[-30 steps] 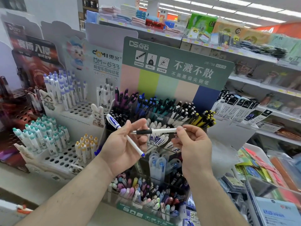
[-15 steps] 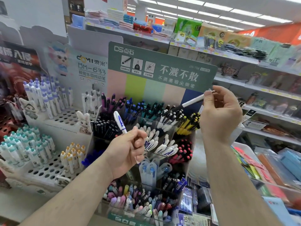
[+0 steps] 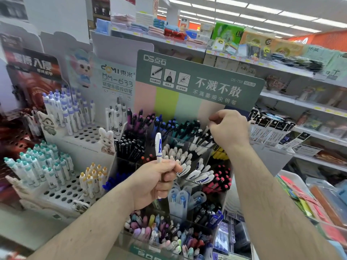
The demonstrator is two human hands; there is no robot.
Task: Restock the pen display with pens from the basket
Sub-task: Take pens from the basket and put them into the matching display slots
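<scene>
Left hand (image 3: 154, 182): fist closed round a white pen with blue print (image 3: 158, 146), long axis upright, cap end up, in front of the pen display (image 3: 200, 81). Display's white-pen compartment (image 3: 178, 153): just right of and behind that pen, nearest the left hand. Right hand (image 3: 230, 128): fingers curled at the top-row black-and-white pens (image 3: 202, 139); whether it pinches one cannot be told. Basket: not in view.

Two hands (image 3: 228, 128), one held pen (image 3: 158, 145), three pen displays (image 3: 187, 139)
</scene>
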